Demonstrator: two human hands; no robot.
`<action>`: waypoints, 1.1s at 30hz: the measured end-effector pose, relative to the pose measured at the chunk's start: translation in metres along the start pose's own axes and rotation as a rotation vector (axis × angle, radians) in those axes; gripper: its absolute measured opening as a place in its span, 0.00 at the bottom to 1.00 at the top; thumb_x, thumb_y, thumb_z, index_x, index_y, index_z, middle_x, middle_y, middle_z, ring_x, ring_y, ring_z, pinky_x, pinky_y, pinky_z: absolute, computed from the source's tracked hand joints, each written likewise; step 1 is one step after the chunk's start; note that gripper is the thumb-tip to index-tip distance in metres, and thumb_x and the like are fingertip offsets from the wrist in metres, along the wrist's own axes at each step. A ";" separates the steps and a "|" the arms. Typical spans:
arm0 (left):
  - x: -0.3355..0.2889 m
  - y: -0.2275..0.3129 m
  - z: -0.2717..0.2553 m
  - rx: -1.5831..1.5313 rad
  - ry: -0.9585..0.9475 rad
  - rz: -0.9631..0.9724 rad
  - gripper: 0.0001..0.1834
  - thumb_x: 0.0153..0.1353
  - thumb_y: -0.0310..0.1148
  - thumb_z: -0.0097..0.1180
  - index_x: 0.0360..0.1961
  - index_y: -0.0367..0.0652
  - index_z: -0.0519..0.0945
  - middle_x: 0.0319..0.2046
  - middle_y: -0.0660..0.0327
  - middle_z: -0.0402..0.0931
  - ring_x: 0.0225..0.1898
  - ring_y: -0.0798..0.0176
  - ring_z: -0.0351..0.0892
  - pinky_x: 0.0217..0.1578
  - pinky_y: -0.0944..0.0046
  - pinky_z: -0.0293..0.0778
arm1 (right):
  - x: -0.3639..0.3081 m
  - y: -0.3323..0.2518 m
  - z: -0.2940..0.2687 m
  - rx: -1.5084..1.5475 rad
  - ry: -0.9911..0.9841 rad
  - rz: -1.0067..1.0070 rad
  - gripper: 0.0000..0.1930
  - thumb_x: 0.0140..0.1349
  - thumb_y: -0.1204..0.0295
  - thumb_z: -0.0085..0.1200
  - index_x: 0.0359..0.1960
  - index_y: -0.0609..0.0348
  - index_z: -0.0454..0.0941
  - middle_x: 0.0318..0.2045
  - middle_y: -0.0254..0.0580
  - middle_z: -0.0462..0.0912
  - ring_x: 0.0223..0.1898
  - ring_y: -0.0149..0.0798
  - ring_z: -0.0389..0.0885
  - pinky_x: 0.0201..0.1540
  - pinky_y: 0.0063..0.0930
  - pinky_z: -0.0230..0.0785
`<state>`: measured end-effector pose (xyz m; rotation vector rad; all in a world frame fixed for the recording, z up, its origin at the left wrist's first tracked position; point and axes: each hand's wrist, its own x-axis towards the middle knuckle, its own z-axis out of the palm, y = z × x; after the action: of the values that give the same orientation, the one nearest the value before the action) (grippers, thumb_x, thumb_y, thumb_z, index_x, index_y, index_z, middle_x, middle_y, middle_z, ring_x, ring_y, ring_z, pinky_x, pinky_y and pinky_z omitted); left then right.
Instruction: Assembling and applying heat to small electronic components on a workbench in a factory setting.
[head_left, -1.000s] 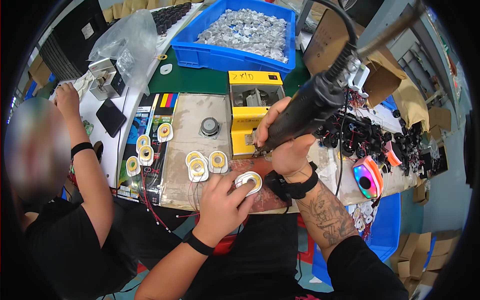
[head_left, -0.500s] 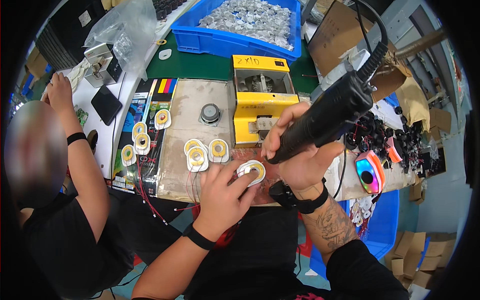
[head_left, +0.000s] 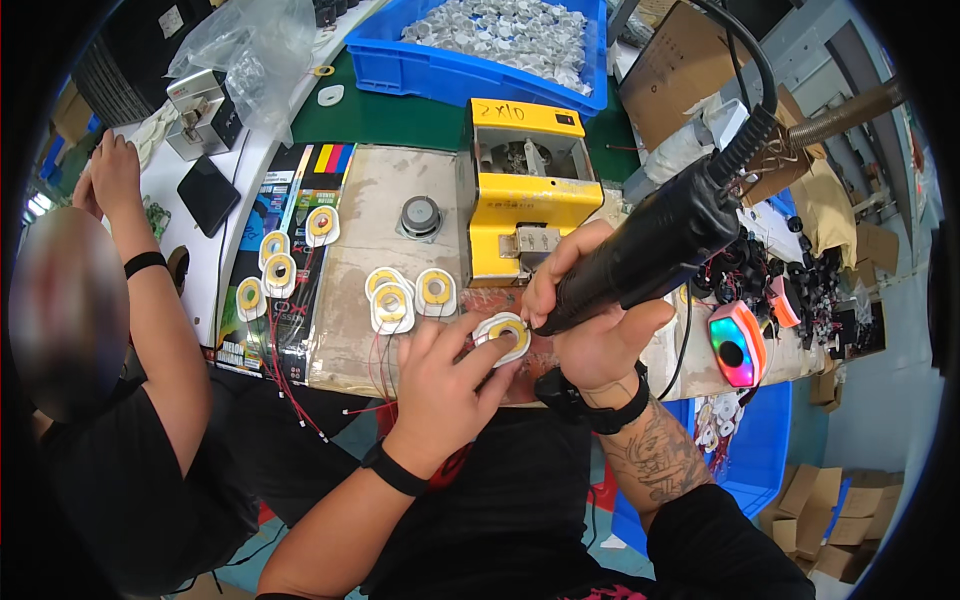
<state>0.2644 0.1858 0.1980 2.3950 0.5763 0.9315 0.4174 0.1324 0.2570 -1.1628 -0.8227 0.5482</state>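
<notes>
My left hand [head_left: 447, 384] steadies a white oval part with a yellow ring [head_left: 519, 331] on the bench, a finger lying over its centre. In my right hand [head_left: 603, 345] is a black corded electric screwdriver [head_left: 655, 242], slanting down to the left, with its lower end close beside that part. Its tip is hidden, so whether it touches cannot be told. Left of my left hand lie several similar white parts [head_left: 391, 306] with red wires. A round black speaker [head_left: 421, 216] sits beyond them. Just past my right fingers stands a yellow machine [head_left: 535, 215].
A blue bin [head_left: 400, 75] of small whitish parts stands at the back. More ringed parts [head_left: 279, 274] lie on a printed sheet. At left are a phone [head_left: 208, 196] and another person's arm [head_left: 155, 310]. A lit colourful device [head_left: 737, 345] and black parts [head_left: 745, 262] are at right.
The whole view has shifted slightly. Both my hands keep nearly the same pose on the part and the screwdriver. The other person's hands at left have moved a little.
</notes>
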 end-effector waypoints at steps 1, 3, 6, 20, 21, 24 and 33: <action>0.000 0.000 0.000 0.005 0.004 0.006 0.16 0.50 0.34 0.74 0.42 0.52 0.89 0.50 0.63 0.81 0.43 0.54 0.76 0.43 0.54 0.67 | -0.001 0.000 -0.001 -0.003 0.001 0.002 0.54 0.45 0.10 0.33 0.39 0.58 0.65 0.22 0.38 0.74 0.23 0.33 0.74 0.30 0.28 0.71; 0.000 0.000 -0.001 0.009 -0.005 0.010 0.16 0.50 0.34 0.74 0.42 0.52 0.89 0.50 0.63 0.81 0.44 0.54 0.76 0.43 0.54 0.67 | -0.001 0.003 -0.003 0.004 -0.056 0.011 0.54 0.43 0.10 0.33 0.37 0.58 0.64 0.21 0.38 0.73 0.22 0.32 0.73 0.29 0.27 0.71; 0.002 0.000 -0.002 0.022 -0.007 0.017 0.15 0.50 0.35 0.74 0.42 0.53 0.89 0.50 0.63 0.81 0.45 0.55 0.76 0.44 0.54 0.67 | -0.003 0.002 -0.004 -0.027 -0.081 0.016 0.53 0.42 0.10 0.34 0.36 0.57 0.63 0.21 0.37 0.72 0.22 0.32 0.73 0.29 0.27 0.70; -0.003 0.001 -0.009 0.038 -0.023 0.000 0.17 0.51 0.37 0.73 0.44 0.53 0.89 0.54 0.64 0.82 0.45 0.56 0.77 0.45 0.55 0.66 | 0.050 0.000 0.000 -0.069 -0.028 -0.226 0.52 0.49 0.13 0.33 0.42 0.57 0.65 0.23 0.38 0.72 0.23 0.35 0.74 0.29 0.29 0.71; -0.002 0.001 -0.009 0.041 -0.019 0.002 0.17 0.51 0.37 0.73 0.44 0.53 0.89 0.54 0.64 0.82 0.45 0.56 0.77 0.45 0.55 0.66 | 0.052 0.007 -0.004 -0.074 -0.059 -0.222 0.52 0.50 0.13 0.34 0.42 0.58 0.65 0.23 0.38 0.72 0.23 0.35 0.74 0.30 0.29 0.70; -0.003 0.002 -0.006 0.042 -0.021 0.017 0.16 0.52 0.37 0.73 0.44 0.54 0.89 0.55 0.64 0.83 0.43 0.57 0.76 0.45 0.56 0.66 | 0.047 0.014 -0.006 0.043 -0.031 -0.200 0.51 0.52 0.18 0.47 0.43 0.63 0.71 0.25 0.38 0.75 0.25 0.30 0.75 0.29 0.24 0.69; -0.002 -0.001 -0.009 -0.068 -0.004 -0.095 0.30 0.48 0.35 0.76 0.54 0.46 0.80 0.40 0.60 0.83 0.40 0.54 0.77 0.43 0.53 0.65 | 0.014 -0.004 0.005 0.269 -0.025 -0.047 0.51 0.48 0.12 0.36 0.41 0.56 0.65 0.23 0.40 0.73 0.23 0.36 0.74 0.29 0.31 0.71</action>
<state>0.2564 0.1882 0.2014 2.2875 0.6405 0.8914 0.4218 0.1439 0.2653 -0.8898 -0.7691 0.6153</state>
